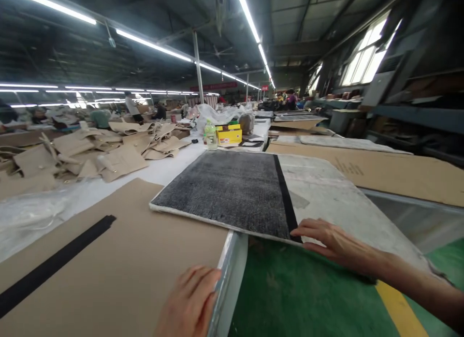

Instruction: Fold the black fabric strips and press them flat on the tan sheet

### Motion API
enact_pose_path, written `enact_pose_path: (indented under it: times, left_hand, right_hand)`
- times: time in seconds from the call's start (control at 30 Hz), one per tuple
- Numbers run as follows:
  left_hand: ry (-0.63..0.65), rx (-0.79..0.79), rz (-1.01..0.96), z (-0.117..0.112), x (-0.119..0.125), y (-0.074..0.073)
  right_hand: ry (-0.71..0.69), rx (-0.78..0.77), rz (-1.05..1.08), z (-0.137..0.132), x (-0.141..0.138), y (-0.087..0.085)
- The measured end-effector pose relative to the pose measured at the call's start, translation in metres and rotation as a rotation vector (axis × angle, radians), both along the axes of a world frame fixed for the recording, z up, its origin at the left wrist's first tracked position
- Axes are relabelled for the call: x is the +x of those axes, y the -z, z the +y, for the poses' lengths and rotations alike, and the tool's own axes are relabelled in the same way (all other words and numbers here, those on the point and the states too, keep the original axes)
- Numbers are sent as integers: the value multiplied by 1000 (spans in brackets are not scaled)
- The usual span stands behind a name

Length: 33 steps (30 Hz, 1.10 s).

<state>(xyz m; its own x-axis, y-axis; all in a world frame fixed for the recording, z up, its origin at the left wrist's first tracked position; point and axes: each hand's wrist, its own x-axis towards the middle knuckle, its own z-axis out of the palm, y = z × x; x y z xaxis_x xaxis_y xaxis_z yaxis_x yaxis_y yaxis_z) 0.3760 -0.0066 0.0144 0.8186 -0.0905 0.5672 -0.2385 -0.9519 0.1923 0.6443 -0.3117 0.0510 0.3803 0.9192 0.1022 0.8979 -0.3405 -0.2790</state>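
A dark grey carpet-like mat (228,189) with a black strip along its right side lies across the table corner, partly overhanging the edge. My right hand (331,242) rests flat on the mat's near edge by the black strip, fingers stretched out. My left hand (190,303) lies on the brown cardboard sheet (119,259) at the table's metal edge, fingers extended and together. A black tape strip (54,264) crosses the cardboard at the left. A pale grey board (337,197) continues under and to the right of the mat.
Piles of tan cut pieces (90,155) cover the table at the left. A green bottle (210,135) and a yellow box (229,134) stand farther back. Large cardboard sheets (391,170) lie to the right. The green floor (300,293) with a yellow line is below. Other people work far off.
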Motion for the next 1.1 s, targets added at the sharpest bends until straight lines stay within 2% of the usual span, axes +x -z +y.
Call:
enact_pose_path:
  times: [0.07, 0.17, 0.23, 0.33, 0.5, 0.67, 0.73, 0.8, 0.87, 0.97, 1.03, 1.1]
  left_hand:
    - [105, -59, 52, -40, 43, -15]
    - [162, -118, 161, -90, 95, -28]
    - [185, -128, 222, -110, 123, -27]
    - [172, -125, 287, -120, 151, -16]
    - [128, -120, 351, -118, 164, 1]
    - [96, -129, 349, -123, 161, 5]
    - [82, -127, 335, -125, 160, 6]
    - [69, -129, 313, -128, 158, 8]
    - [59, -127, 295, -130, 157, 10]
    - [52, -93, 278, -133, 156, 15]
    - [54, -84, 265, -134, 156, 19]
    - [61, -94, 250, -134, 156, 24]
  right_hand:
    - [13, -11, -49, -4, -3, 3]
    - [-4, -30, -122, 0, 1, 5]
    - [-42, -41, -161, 2, 8, 6]
    - [-112, -49, -210, 1, 18, 10]
    - [-232, -3, -294, 3, 32, 16]
    - [-364, 82, -336, 6, 45, 21]
    - [-371, 109, -332, 4, 48, 25]
    - [-318, 137, -269, 0, 48, 31]
    - [-196, 216, -129, -5, 50, 37]
    - [167, 595, 203, -11, 67, 35]
    - [387, 880, 349, -18, 92, 16]
    - [493, 1084, 352, -29, 122, -19]
